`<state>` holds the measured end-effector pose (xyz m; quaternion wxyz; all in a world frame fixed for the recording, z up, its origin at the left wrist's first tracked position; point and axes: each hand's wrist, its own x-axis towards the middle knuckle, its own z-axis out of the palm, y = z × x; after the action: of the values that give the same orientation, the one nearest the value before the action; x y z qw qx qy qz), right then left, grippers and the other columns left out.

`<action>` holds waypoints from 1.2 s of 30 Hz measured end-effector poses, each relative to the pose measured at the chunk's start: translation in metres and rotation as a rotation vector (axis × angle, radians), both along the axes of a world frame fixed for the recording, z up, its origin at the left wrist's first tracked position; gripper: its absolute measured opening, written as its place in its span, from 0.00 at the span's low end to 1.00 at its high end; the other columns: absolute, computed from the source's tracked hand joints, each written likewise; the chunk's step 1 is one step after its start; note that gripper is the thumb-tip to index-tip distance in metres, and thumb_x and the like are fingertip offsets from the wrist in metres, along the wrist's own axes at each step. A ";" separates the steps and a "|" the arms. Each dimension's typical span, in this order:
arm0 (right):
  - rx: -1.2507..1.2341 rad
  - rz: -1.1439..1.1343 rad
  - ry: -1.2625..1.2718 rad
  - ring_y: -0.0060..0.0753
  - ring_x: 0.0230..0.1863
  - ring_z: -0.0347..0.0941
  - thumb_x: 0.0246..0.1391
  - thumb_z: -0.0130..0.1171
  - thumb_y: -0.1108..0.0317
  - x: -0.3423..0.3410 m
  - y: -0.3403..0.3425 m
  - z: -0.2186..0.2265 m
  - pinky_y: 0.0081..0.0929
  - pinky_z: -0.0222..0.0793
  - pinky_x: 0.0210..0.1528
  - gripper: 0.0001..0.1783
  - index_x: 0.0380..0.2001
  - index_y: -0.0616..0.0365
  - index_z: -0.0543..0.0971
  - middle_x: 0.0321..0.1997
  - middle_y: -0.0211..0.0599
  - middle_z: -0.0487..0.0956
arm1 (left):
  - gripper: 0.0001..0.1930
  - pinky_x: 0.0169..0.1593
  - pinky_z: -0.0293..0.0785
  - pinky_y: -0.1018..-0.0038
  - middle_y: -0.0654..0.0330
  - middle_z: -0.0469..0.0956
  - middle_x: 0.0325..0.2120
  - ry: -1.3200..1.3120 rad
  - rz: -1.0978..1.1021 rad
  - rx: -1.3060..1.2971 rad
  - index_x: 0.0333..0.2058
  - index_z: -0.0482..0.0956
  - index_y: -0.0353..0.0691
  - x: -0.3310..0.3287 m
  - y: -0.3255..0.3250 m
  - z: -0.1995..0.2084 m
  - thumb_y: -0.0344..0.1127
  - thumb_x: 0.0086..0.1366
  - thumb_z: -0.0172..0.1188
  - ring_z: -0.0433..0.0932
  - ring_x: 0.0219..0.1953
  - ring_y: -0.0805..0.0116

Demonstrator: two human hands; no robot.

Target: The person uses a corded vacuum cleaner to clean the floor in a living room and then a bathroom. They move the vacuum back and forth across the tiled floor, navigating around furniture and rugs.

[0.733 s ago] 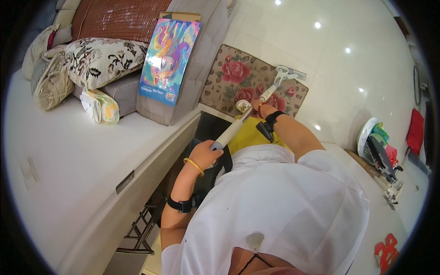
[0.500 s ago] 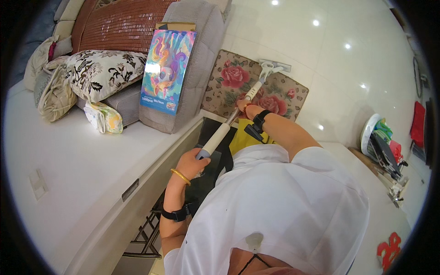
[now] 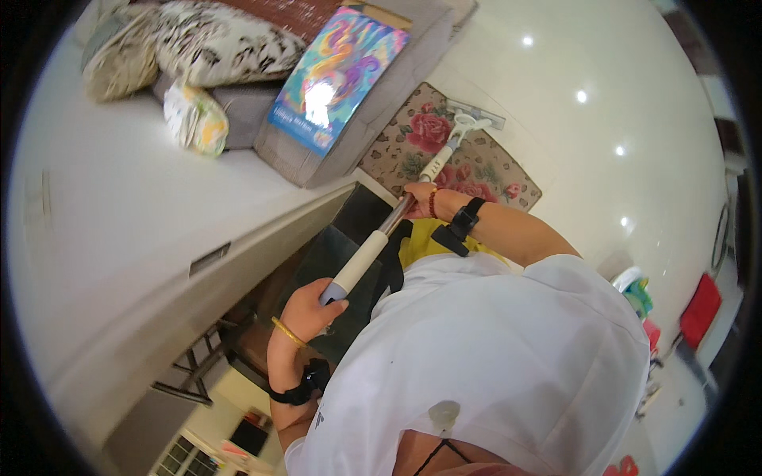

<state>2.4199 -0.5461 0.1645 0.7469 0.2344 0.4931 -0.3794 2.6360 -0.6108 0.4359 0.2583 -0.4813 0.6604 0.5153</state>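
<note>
With both hands I hold a long mop (image 3: 361,262), its pole running slantwise away from me. My left hand (image 3: 313,309) is closed around the grey end of its cream grip; a yellow bangle circles that wrist. Farther along, my right hand (image 3: 418,201) wraps the metal part of the pole, below a cream sleeve. The mop's flat, narrow head on a white bracket is over the far edge of a rose-patterned mat (image 3: 389,151); whether it touches cannot be made out.
On the left, a grey sofa arm (image 3: 298,166) bears a colourful puzzle box (image 3: 337,83). Beside it lie a patterned cushion (image 3: 230,47) and a floral cloth bundle (image 3: 196,119). A white ledge (image 3: 143,214) runs along my left. Glossy tiles (image 3: 579,159) spread right; a red item (image 3: 700,309) stands beyond.
The view has turned, so the sofa and box appear higher and tilted, and more room shows at lower left. Both hands keep their grip; the mop head stays near the mat's far edge.
</note>
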 end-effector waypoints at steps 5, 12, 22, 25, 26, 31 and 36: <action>0.089 0.098 -0.080 0.47 0.37 0.69 0.50 0.39 0.64 0.046 0.021 -0.026 0.45 0.68 0.40 0.16 0.36 0.67 0.62 0.35 0.49 0.69 | 0.14 0.27 0.66 0.72 0.52 0.71 0.19 0.073 0.031 -0.008 0.30 0.72 0.35 0.060 0.029 -0.010 0.38 0.46 0.56 0.71 0.22 0.61; 0.069 0.570 -0.105 0.44 0.38 0.70 0.51 0.39 0.64 0.166 0.012 -0.049 0.35 0.69 0.40 0.15 0.33 0.69 0.65 0.36 0.51 0.70 | 0.14 0.31 0.67 0.67 0.52 0.73 0.22 0.129 0.126 -0.225 0.27 0.73 0.37 0.220 0.063 -0.046 0.42 0.47 0.53 0.72 0.26 0.55; 0.193 1.104 -0.101 0.35 0.32 0.69 0.51 0.43 0.62 0.433 0.027 0.000 0.31 0.71 0.35 0.12 0.28 0.62 0.68 0.30 0.42 0.70 | 0.10 0.18 0.65 0.70 0.55 0.70 0.12 0.011 0.783 -0.749 0.24 0.72 0.37 0.395 0.187 0.030 0.38 0.48 0.56 0.70 0.14 0.59; 0.146 1.280 -0.267 0.34 0.30 0.70 0.51 0.43 0.59 0.516 0.019 0.002 0.31 0.71 0.33 0.14 0.23 0.58 0.70 0.27 0.38 0.72 | 0.13 0.16 0.64 0.70 0.56 0.69 0.10 -0.014 0.935 -0.842 0.26 0.72 0.38 0.426 0.207 0.050 0.41 0.47 0.59 0.69 0.12 0.60; 0.114 1.292 -0.292 0.34 0.29 0.71 0.52 0.42 0.59 0.543 0.016 0.003 0.31 0.71 0.33 0.14 0.22 0.57 0.70 0.26 0.37 0.72 | 0.15 0.16 0.64 0.70 0.56 0.69 0.10 -0.028 0.981 -0.853 0.27 0.72 0.38 0.435 0.209 0.053 0.43 0.46 0.59 0.69 0.11 0.60; 0.069 1.300 -0.394 0.33 0.28 0.71 0.52 0.44 0.63 0.674 0.009 0.018 0.36 0.71 0.33 0.09 0.27 0.57 0.62 0.24 0.34 0.71 | 0.23 0.17 0.63 0.75 0.57 0.69 0.16 0.110 1.020 -1.016 0.30 0.73 0.37 0.492 0.217 0.062 0.50 0.42 0.61 0.69 0.15 0.63; -0.016 1.527 -0.563 0.32 0.26 0.70 0.51 0.44 0.63 0.814 -0.023 0.031 0.35 0.71 0.32 0.10 0.32 0.57 0.61 0.23 0.34 0.69 | 0.21 0.36 0.66 0.66 0.55 0.71 0.24 0.434 1.063 -1.241 0.29 0.76 0.36 0.576 0.174 0.047 0.50 0.46 0.56 0.71 0.30 0.58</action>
<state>3.2336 -0.5687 0.1958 0.8973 -0.0853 0.3080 0.3044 3.2122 -0.4372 0.4826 -0.4620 -0.6730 0.5443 0.1932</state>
